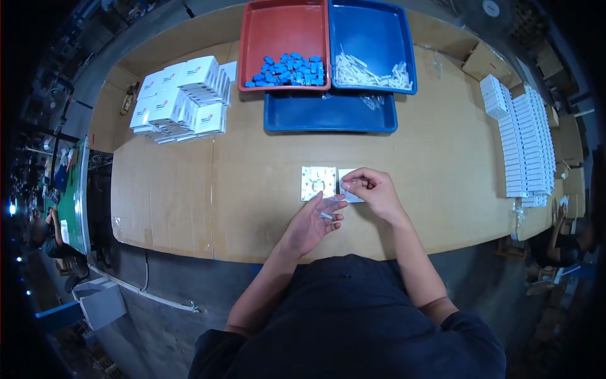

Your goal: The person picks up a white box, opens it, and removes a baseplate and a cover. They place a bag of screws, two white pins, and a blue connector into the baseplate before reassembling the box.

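Note:
A white square plate with cut-outs point(309, 175) lies on the cardboard-covered table in front of me. Right beside it is a second white square piece point(360, 198), partly covered by my right hand point(371, 191). That hand has thumb and forefinger pinched together over the piece; what they grip is too small to make out. My left hand point(309, 225) is palm up just below the first plate, its fingers partly curled round a small white stick point(326, 216). Something clear, perhaps thin plastic, shows near the left fingertips.
A red tray point(284, 31) holds blue parts point(290, 71); a blue tray point(372, 38) holds white sticks point(404, 77). Below them sits another blue tray point(328, 115). White boxes point(180, 101) are stacked left, more white pieces point(527, 142) right. Other people sit at both sides.

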Demonstrator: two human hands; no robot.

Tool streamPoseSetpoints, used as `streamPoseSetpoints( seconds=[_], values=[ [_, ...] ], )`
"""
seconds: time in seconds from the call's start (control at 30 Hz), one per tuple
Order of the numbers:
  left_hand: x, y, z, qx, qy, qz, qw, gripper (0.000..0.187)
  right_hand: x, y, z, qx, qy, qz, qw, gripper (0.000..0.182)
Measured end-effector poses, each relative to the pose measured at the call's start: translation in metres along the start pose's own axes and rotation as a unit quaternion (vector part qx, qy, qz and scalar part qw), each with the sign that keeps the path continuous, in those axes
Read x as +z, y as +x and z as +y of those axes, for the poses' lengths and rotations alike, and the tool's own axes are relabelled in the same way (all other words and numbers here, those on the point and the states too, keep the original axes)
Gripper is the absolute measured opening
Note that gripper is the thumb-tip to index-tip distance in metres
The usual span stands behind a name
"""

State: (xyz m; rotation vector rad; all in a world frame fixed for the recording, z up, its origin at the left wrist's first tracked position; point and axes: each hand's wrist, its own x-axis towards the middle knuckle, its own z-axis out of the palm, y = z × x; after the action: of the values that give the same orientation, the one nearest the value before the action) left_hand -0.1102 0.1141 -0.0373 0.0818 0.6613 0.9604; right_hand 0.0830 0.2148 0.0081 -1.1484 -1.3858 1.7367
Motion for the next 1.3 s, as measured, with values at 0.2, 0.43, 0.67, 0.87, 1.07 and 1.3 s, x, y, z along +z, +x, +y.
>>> streamPoseSetpoints(
  seconds=[0.2, 0.43, 0.67, 0.87, 1.07, 1.3],
  values=[
    [0.008, 0.004, -0.002, -0.019, 0.009, -0.034, 0.999, 0.049, 0.004, 0.002, 0.002, 0.016, -0.036, -0.046, 0.998, 0.011],
    [0.013, 0.0, 0.002, 0.005, -0.01, -0.043, 0.999, 0.046, 0.0, 0.01, 0.0, -0.03, -0.122, -0.118, 0.985, 0.007],
    [0.008, 0.001, -0.004, 0.016, 0.008, -0.047, 0.999, 0.043, -0.006, 0.013, -0.01, 0.023, -0.07, -0.227, 0.971, 0.016],
    [0.012, 0.0, 0.002, 0.01, 0.005, -0.053, 0.999, 0.044, -0.008, 0.017, -0.01, -0.043, -0.12, -0.225, 0.966, 0.027],
    [0.013, -0.001, 0.002, 0.01, 0.012, -0.032, 0.999, 0.041, -0.005, 0.011, -0.02, -0.042, -0.177, -0.263, 0.948, 0.031],
    [0.015, -0.003, 0.002, 0.011, 0.018, -0.037, 0.999, 0.037, 0.001, 0.011, -0.024, 0.0, -0.219, -0.289, 0.932, 0.038]
  ],
)
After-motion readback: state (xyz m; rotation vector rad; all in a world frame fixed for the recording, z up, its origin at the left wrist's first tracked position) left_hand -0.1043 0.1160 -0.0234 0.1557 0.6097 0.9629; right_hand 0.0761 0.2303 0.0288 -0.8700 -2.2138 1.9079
